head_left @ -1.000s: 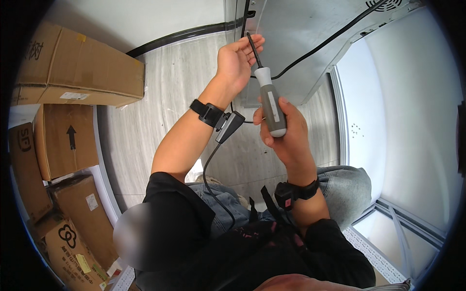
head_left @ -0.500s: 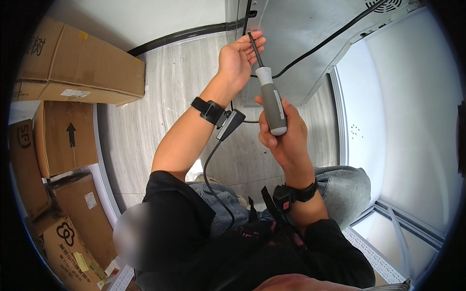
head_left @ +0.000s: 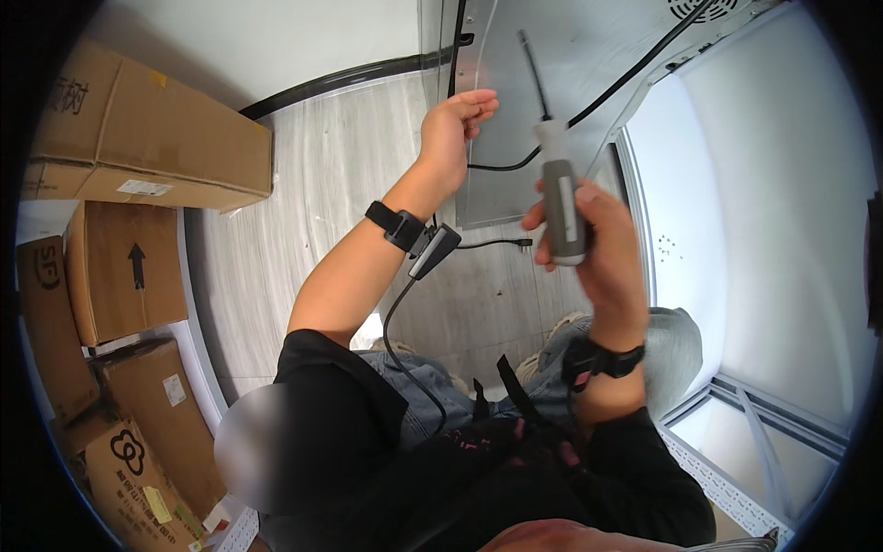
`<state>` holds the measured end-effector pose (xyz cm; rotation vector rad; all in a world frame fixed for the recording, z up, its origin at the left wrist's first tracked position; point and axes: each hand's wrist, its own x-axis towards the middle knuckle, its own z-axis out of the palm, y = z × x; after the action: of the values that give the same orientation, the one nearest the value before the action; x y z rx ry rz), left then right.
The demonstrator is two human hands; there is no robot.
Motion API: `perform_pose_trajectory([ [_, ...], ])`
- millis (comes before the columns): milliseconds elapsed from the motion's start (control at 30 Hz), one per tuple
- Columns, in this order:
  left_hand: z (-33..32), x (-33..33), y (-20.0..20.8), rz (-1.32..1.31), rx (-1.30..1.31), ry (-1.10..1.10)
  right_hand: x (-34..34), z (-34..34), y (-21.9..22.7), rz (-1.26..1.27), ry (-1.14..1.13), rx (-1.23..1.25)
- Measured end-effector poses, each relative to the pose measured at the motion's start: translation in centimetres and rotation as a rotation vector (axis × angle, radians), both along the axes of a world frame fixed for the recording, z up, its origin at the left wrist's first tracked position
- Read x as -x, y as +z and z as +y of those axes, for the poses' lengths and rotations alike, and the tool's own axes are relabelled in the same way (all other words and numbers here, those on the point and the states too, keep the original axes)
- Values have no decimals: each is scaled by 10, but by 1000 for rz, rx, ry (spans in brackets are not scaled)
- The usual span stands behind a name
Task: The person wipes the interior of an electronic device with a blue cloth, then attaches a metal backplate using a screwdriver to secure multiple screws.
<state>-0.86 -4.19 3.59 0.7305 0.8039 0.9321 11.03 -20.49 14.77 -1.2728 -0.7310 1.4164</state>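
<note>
My right hand (head_left: 602,253) is wrapped round the grey handle of a screwdriver (head_left: 564,207). Its light grey collar and thin dark shaft point away from me, the tip in front of a large metal panel (head_left: 589,55). My left hand (head_left: 451,133) is to the left, apart from the screwdriver, near the panel's left edge. Its fingers are curled in together, and whether something small is inside them is hidden. A black cable (head_left: 635,69) hangs across the panel. A small device with a cord (head_left: 435,253) is strapped at my left wrist.
Cardboard boxes (head_left: 175,124) are stacked along the left. A white glossy panel (head_left: 773,212) rises on the right, with a metal frame (head_left: 763,414) below it. Grey wood-patterned floor (head_left: 313,175) lies between. A cable plug (head_left: 525,245) is below the metal panel.
The screwdriver has moved right, its tip away from my left hand. My left hand has gone from spread fingers to curled ones and lowered slightly.
</note>
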Motion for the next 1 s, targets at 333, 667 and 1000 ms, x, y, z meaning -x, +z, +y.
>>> perform_pose_trajectory([
  [333,-46,-21,14,-22,-328,-158,-138,-11,114,-672,98,-265],
  [667,-112,-169,-37,26,-210,-759,-305,-141,-22,-165,-279,-143],
  [1000,-162,-361,-153,551,-912,-707,-360,-250,-191,43,-884,14],
])
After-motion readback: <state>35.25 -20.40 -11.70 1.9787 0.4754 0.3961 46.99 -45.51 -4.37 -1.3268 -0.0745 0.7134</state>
